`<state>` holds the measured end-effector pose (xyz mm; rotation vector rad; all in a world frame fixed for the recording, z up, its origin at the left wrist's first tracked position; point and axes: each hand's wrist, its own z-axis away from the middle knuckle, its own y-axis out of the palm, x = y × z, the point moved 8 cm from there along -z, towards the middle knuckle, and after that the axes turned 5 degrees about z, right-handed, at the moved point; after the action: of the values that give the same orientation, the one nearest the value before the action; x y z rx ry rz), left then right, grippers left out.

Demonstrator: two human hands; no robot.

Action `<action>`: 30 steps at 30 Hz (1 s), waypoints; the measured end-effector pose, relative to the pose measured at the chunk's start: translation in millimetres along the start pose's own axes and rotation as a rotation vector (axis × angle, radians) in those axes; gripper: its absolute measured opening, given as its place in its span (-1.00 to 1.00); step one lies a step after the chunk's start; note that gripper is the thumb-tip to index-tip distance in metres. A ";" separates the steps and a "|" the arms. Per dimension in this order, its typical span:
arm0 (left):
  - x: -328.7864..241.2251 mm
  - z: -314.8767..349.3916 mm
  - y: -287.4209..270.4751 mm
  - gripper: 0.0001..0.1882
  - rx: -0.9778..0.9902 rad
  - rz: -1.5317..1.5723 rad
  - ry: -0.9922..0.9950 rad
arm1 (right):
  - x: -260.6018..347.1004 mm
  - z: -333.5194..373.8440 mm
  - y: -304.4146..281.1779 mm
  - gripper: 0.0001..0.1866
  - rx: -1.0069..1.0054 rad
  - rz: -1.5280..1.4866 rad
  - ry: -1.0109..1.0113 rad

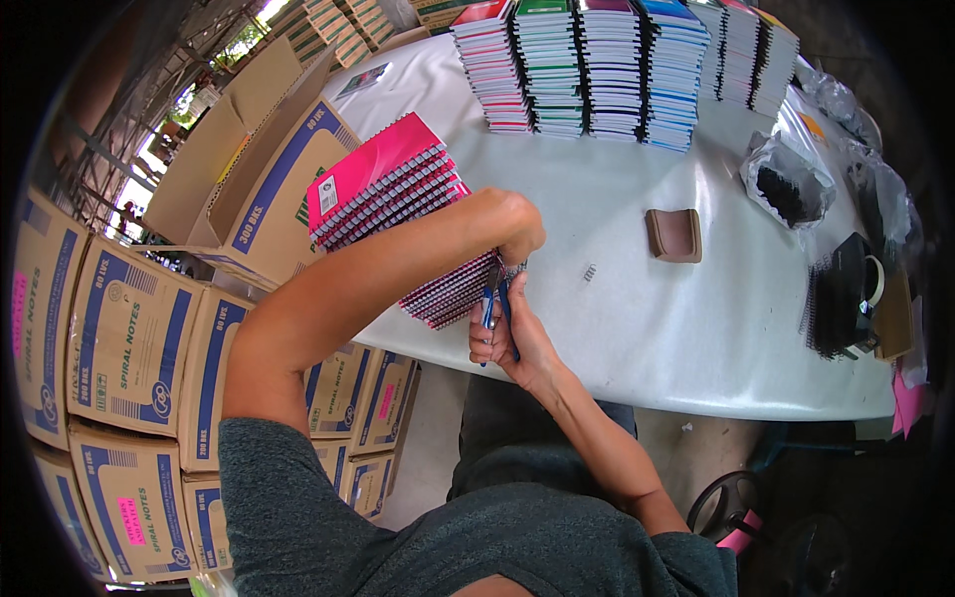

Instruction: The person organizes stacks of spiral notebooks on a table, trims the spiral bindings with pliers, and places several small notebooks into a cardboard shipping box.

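In my right hand point(522, 348) is a pair of blue-handled pliers point(487, 308), my fingers closed round the grips. The jaws point up toward the edge of a stack of pink spiral notebooks point(378, 164) with dark coil bindings. My left arm reaches across this stack. The left hand point(519, 227) bends down at the wrist just above the plier jaws, and its fingers are mostly hidden. Whether it grips a notebook or its coil I cannot make out. Under my forearm, part of the notebook stack is covered.
Tall stacks of spiral notebooks point(612, 75) line the far side of the white table point(676, 328). A small brown tray point(674, 237), coil scraps point(589, 272) and a plastic bag with black bits point(786, 184) lie to the right. An open carton point(284, 189) and stacked boxes point(129, 338) stand left.
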<state>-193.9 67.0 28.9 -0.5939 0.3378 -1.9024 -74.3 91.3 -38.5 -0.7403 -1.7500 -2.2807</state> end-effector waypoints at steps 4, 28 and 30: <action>0.6 -7.7 4.7 -0.61 0.009 0.018 -0.021 | 0.7 0.3 1.6 -0.20 0.003 -0.024 0.021; -7.5 -4.9 3.9 -0.62 0.035 -0.005 0.018 | -13.8 -10.4 -8.1 -0.13 0.169 -0.052 0.002; -7.3 -7.0 2.0 -0.61 0.021 -0.002 0.012 | -17.4 -14.1 -9.1 -0.13 0.434 -0.247 0.059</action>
<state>-194.0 72.6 20.3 -0.5686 0.3245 -1.9100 -67.0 77.9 -57.3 -0.3879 -2.3023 -1.9159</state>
